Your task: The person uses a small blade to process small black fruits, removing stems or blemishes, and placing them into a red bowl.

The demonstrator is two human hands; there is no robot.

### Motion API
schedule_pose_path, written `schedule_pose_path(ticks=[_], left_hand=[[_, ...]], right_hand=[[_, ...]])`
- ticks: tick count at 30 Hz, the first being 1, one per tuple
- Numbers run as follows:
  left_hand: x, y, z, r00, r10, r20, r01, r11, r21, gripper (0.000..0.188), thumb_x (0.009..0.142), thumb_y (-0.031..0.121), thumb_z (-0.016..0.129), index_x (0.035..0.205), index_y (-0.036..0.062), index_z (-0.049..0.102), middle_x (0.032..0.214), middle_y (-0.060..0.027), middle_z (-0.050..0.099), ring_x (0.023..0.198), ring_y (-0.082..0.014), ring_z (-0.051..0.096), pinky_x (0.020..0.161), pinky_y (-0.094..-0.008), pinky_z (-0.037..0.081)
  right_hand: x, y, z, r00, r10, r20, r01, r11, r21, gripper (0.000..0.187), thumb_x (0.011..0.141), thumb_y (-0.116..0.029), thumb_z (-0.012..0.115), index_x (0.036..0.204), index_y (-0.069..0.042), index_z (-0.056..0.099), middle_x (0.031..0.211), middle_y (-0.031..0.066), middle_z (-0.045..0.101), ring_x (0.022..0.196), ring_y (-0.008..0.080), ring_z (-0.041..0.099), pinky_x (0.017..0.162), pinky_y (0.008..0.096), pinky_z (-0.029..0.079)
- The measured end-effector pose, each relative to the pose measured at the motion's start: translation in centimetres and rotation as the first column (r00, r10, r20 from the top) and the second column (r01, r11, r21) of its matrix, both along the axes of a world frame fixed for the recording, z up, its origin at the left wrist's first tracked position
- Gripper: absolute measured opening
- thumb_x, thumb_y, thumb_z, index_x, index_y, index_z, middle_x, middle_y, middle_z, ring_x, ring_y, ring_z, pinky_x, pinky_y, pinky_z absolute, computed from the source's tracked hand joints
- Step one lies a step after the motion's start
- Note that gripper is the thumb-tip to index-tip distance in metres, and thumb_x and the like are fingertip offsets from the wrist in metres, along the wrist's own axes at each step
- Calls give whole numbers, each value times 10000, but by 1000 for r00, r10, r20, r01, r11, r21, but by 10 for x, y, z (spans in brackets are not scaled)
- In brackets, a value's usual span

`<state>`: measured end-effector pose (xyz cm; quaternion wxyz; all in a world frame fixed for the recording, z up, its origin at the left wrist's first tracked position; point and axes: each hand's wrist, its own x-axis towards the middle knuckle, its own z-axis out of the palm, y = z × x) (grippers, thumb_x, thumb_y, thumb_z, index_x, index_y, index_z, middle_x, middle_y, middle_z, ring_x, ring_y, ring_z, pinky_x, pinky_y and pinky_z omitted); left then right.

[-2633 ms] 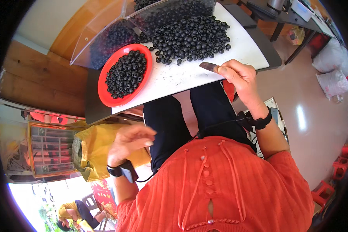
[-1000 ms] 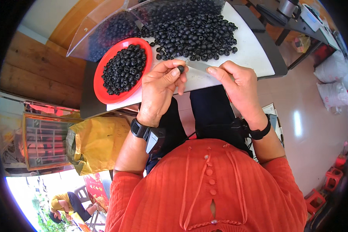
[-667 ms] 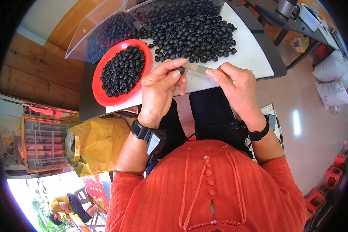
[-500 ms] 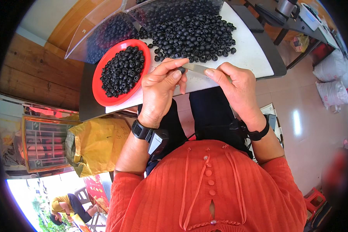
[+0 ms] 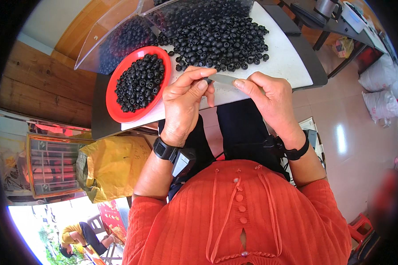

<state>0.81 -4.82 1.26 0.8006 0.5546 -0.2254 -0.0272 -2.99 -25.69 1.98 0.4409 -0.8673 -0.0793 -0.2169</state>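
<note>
My left hand [image 5: 182,99] pinches a small black bead-like rubber part [image 5: 208,80] between thumb and fingertips. A flat metal knife blade [image 5: 223,79] is gripped by my right hand [image 5: 273,98], its thumb lying along the blade. The blade's tip meets the black part, and its handle is mostly hidden in the palm. Both hands hover over the near edge of a white board [image 5: 296,73]. Beyond them spreads a large heap of black parts [image 5: 223,42], round with holes. Left of my left hand, a red plate [image 5: 112,99] holds many more of the same parts.
A clear plastic sheet [image 5: 90,46] stands behind the plate and heap. Below the table's left end hangs a yellow sack [image 5: 112,163]. White sacks [image 5: 380,105] and a red stool [image 5: 361,227] are at the right. A person [image 5: 77,236] sits outside at lower left.
The blade has tilted slightly against the black part, with small shifts of the fingers. Both hands keep nearly the same place and the same hold.
</note>
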Motion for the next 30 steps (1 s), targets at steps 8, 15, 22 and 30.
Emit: schedule_pose_path(ticks=[8,15,22,30], left_hand=[[-7,3,13,997,17,-73,-18,1000,-8,257,967,-111,530,1145,-49,703,1048,-79,611,785,-134,615,626,-271,531],[20,94,60,621,424,659,-781,410,471,223,859,-63,680,1055,20,748,963,-66,658,848,-167,634,751,-295,515],[20,37,24,574,70,816,-783,338,522,133,798,2,739,927,23,715,916,-143,630,907,-343,621,785,-432,520],[42,4,6,574,-51,817,-814,73,576,120,841,105,708,915,18,673,899,-149,630,894,-359,638,757,-457,529]], right_hand=[[1,-4,-9,996,56,71,-60,997,45,365,928,-299,748,707,-25,651,542,53,531,465,166,470,475,328,362],[-2,-17,-9,991,132,-16,-111,884,454,277,958,-220,740,818,18,729,608,-45,497,591,38,390,525,247,294],[3,-17,-11,988,152,-2,-133,871,473,280,962,-222,738,814,16,724,619,-44,500,597,39,388,528,244,290],[-1,-17,-12,988,145,45,-150,891,429,286,968,-227,733,821,18,728,619,-38,520,597,37,403,524,241,303]])
